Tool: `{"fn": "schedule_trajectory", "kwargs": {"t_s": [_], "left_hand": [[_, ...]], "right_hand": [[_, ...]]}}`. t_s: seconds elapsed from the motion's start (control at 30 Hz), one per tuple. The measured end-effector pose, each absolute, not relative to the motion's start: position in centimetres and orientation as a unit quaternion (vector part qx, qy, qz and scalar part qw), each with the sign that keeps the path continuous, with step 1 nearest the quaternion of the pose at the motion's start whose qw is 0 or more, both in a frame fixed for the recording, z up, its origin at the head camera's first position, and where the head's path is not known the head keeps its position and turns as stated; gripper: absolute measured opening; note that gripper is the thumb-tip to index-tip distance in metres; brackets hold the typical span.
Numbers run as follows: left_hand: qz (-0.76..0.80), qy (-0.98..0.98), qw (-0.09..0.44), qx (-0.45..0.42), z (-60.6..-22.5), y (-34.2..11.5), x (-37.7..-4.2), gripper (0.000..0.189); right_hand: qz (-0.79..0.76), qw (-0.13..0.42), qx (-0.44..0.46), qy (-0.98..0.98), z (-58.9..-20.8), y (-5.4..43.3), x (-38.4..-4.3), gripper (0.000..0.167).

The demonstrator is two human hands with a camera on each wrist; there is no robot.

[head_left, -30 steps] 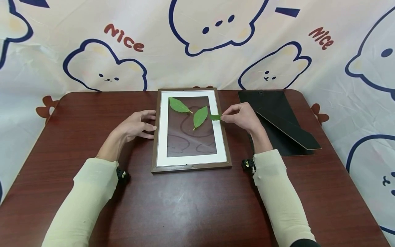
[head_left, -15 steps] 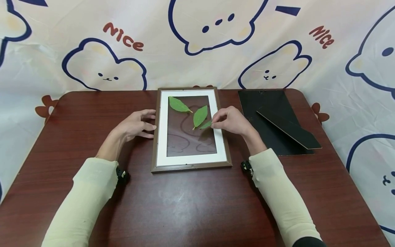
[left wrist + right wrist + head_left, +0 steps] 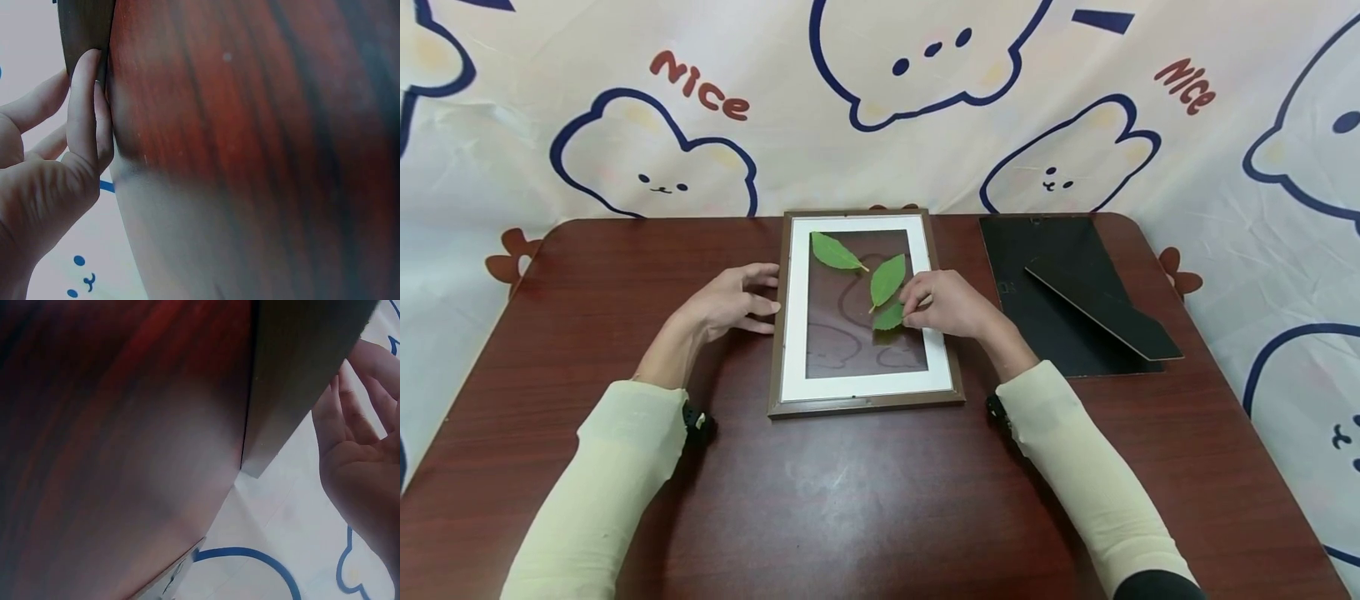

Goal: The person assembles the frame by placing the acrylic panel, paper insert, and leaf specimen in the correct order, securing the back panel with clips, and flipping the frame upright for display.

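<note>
From my remote seat I see what looks like a curtained-off recording corner — whether in a home or a studio, I can't tell. Pale cloth (image 3: 880, 171) hangs behind the desk (image 3: 842, 517) and along both sides, printed with blue-outlined cartoon animals (image 3: 662, 162), brown flowers (image 3: 516, 243) and red "Nice" lettering (image 3: 691, 81). The desk itself is reddish-brown wood grain — rounded at its far corners.

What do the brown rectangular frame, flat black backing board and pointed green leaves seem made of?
Brown rectangular frame: satin, probably painted wood or plastic, from its smooth sides.
Flat black backing board: matte, likely fibreboard; its flap shows a tan edge.
Pointed green leaves: likely real foliage, given pale stalks; finish unclear.
</note>
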State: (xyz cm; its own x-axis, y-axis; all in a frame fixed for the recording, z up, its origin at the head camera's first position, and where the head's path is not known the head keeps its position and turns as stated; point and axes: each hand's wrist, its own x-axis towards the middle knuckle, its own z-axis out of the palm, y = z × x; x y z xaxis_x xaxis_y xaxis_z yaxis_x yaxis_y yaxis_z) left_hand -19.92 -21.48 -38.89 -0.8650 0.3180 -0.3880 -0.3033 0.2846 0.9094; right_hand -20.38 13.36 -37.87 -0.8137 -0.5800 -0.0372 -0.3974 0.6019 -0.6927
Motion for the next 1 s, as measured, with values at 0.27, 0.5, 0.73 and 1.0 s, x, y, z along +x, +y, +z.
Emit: {"fn": "schedule_trajectory", "kwargs": {"t_s": [0.27, 0.5, 0.73, 1.0], "left_hand": [[0.597, 0.759, 0.260, 0.004, -39.0, -21.6, -19.9, 0.078], [0.600, 0.757, 0.260, 0.005, -39.0, -21.5, -19.9, 0.077], [0.602, 0.755, 0.259, 0.007, -39.0, -21.5, -20.0, 0.077], [0.600, 0.756, 0.260, 0.007, -39.1, -21.5, -20.0, 0.077]], "right_hand": [[-0.333, 0.159, -0.267, 0.890, -37.7, 12.7, -20.1, 0.008], [-0.330, 0.174, -0.245, 0.895, -38.0, 12.7, -20.3, 0.013], [-0.329, 0.165, -0.230, 0.901, -38.1, 12.5, -20.4, 0.013], [-0.353, 0.173, -0.230, 0.890, -38.0, 11.9, -20.3, 0.011]]}}
